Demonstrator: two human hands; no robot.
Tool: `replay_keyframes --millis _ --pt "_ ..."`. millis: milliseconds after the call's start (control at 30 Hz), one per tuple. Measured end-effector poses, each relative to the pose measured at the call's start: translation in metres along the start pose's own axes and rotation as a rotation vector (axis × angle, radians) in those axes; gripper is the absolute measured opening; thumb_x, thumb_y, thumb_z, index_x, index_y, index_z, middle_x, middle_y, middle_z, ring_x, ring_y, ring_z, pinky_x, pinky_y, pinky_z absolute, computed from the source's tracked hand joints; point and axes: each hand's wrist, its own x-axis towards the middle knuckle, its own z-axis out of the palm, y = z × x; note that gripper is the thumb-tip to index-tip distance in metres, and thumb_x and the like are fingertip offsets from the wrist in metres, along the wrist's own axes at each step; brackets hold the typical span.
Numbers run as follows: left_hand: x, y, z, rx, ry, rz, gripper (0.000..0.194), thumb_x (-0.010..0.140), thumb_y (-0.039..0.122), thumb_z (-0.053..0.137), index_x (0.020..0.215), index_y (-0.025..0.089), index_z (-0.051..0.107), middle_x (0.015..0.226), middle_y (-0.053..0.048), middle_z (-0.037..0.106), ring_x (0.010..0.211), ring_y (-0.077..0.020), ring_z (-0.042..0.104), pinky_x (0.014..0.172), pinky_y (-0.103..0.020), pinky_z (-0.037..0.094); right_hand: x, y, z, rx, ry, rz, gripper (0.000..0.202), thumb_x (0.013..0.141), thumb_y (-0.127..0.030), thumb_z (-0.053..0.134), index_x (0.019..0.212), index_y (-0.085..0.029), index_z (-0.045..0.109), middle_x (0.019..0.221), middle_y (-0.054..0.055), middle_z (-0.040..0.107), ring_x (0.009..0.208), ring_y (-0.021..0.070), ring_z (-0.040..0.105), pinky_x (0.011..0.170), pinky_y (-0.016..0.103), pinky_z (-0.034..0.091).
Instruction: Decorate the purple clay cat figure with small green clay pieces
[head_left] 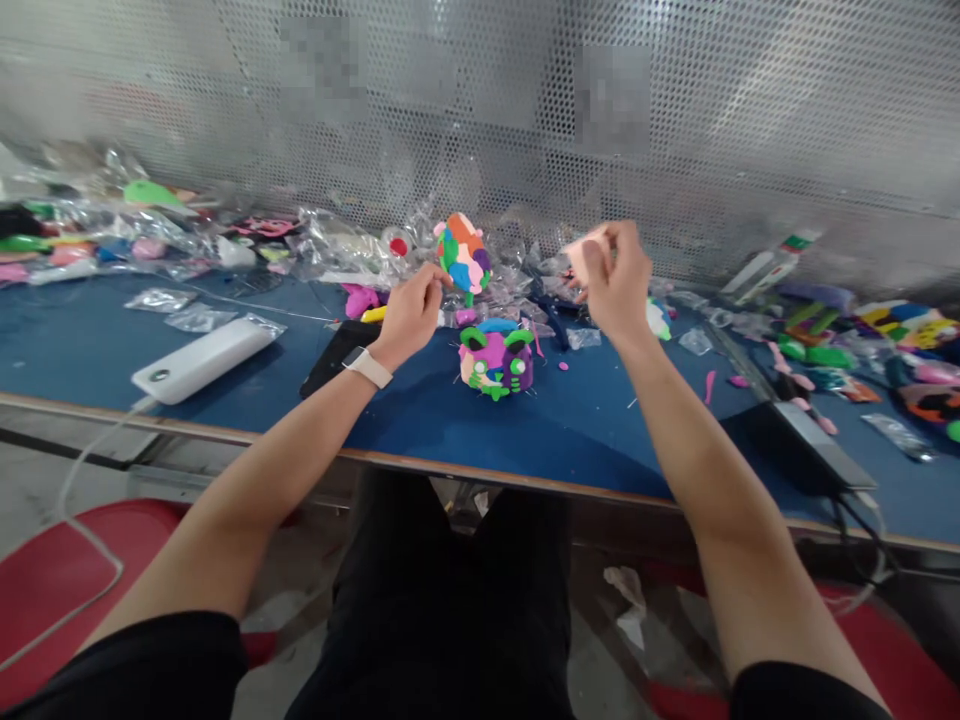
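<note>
My left hand [417, 308] is closed in a pinch beside a multicoloured clay piece [463, 255]; its fingertips are at the lower left of that piece, and whether they grip it is unclear. Raised over the right part of the table, my right hand [621, 275] is closed on a pale pink piece [586, 256]. Between my hands, nearer the front edge, a colourful clay animal head [496, 362] with green ears and white-and-green eyes sits on the blue table [480, 440].
A white power bank [206, 360] with a cable lies left, near a black flat object [337, 352]. Plastic bags and clay bits line the perforated metal wall [480, 110]. At right lie a dark box-like device [814, 445] and more coloured clay [904, 325]. Red stools flank me.
</note>
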Motion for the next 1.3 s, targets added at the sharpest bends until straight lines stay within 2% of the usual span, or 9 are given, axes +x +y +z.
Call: replay_keyframes --millis 67,167,267,433,633,1000,1067,1200,1300 --pt "0.001 -0.007 0.001 0.037 -0.054 -0.005 0.033 0.109 0.027 0.032 0.114 0.021 0.064 0.096 -0.007 0.076 0.082 -0.0183 0.068 0.084 -0.032 0.051 -0.008 -0.024 0.013 0.071 0.013 -0.015 0.042 0.109 -0.063 0.035 0.131 -0.032 0.053 0.123 0.007 0.067 0.091 0.0216 0.076 0.074 0.039 0.067" --pt "0.003 -0.024 0.008 0.13 -0.212 0.028 0.033 0.105 0.02 0.032 0.121 0.02 0.061 0.107 -0.01 0.076 0.092 -0.023 0.072 0.091 -0.037 0.052 -0.02 -0.038 0.023 0.008 0.1 -0.048 0.041 0.11 -0.061 0.035 0.126 -0.031 0.058 0.125 0.009 0.068 0.11 0.0261 0.074 0.086 0.046 0.068" --pt "0.004 -0.037 0.015 0.148 -0.328 0.083 0.035 0.099 0.015 0.035 0.125 0.017 0.058 0.106 -0.014 0.075 0.099 -0.0292 0.074 0.095 -0.043 0.053 -0.031 -0.03 0.024 -0.103 0.156 -0.102 0.036 0.11 -0.056 0.041 0.123 -0.029 0.061 0.124 0.01 0.069 0.124 0.0296 0.068 0.109 0.057 0.059" --pt "0.002 -0.035 0.017 0.082 -0.369 0.222 0.035 0.096 0.015 0.041 0.128 0.019 0.056 0.125 -0.014 0.07 0.116 -0.0259 0.07 0.104 -0.04 0.053 -0.04 0.001 0.024 -0.108 0.164 -0.045 0.032 0.109 -0.047 0.044 0.124 -0.026 0.063 0.126 0.012 0.072 0.124 0.0292 0.067 0.116 0.059 0.051" --pt "0.005 -0.042 0.005 0.134 -0.591 0.236 0.056 0.082 0.026 0.069 0.137 0.023 0.056 0.105 -0.007 0.074 0.095 -0.0227 0.071 0.083 -0.032 0.052 -0.042 0.007 0.031 -0.029 0.101 -0.04 0.026 0.107 -0.043 0.047 0.119 -0.028 0.063 0.125 0.011 0.073 0.126 0.0285 0.065 0.115 0.056 0.053" --pt "0.009 -0.04 -0.002 0.26 -0.742 0.323 0.034 0.09 0.041 0.066 0.117 0.02 0.069 0.109 -0.007 0.075 0.09 -0.021 0.07 0.078 -0.031 0.049 -0.05 -0.048 0.031 -0.063 0.306 -0.247 0.032 0.107 -0.044 0.053 0.129 -0.027 0.069 0.111 0.008 0.07 0.108 0.0244 0.072 0.101 0.05 0.062" --pt "0.008 -0.036 -0.001 0.29 -0.679 0.336 0.029 0.095 0.038 0.061 0.114 0.019 0.07 0.108 -0.008 0.074 0.093 -0.0225 0.069 0.081 -0.032 0.05 -0.052 -0.052 0.033 -0.026 0.301 -0.323 0.027 0.105 -0.037 0.055 0.125 -0.026 0.068 0.11 0.008 0.07 0.106 0.0247 0.072 0.096 0.049 0.063" --pt "0.004 -0.019 -0.002 0.175 -0.26 0.345 0.026 0.104 0.026 0.047 0.113 0.018 0.069 0.108 -0.01 0.072 0.098 -0.0218 0.069 0.087 -0.036 0.052 -0.058 -0.063 0.035 0.077 0.245 -0.43 0.022 0.099 -0.03 0.061 0.12 -0.026 0.062 0.107 0.006 0.073 0.086 0.0211 0.072 0.077 0.042 0.065" --pt "-0.001 0.0 -0.003 0.003 -0.047 0.448 0.021 0.105 0.033 0.052 0.112 0.019 0.066 0.107 -0.009 0.071 0.097 -0.0221 0.067 0.089 -0.039 0.054 -0.061 -0.073 0.035 0.122 0.197 -0.487 0.024 0.098 -0.027 0.067 0.122 -0.027 0.063 0.11 0.005 0.077 0.09 0.0207 0.074 0.08 0.04 0.065"
